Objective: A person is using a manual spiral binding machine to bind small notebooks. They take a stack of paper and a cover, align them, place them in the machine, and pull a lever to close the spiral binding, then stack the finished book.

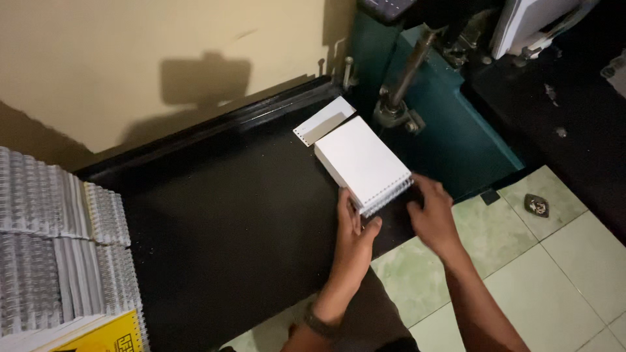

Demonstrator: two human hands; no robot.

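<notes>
Both hands grip a white wire-bound notepad block [362, 161] on the black work surface [228, 221], the left hand [355, 231] pinching its near corner and the right hand [430, 212] curled against its wire-bound edge, a loose punched sheet [324, 120] lying just beyond.

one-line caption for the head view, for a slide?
Left hand and right hand hold a white wire-bound pad on a black tray beside a teal machine.
</notes>
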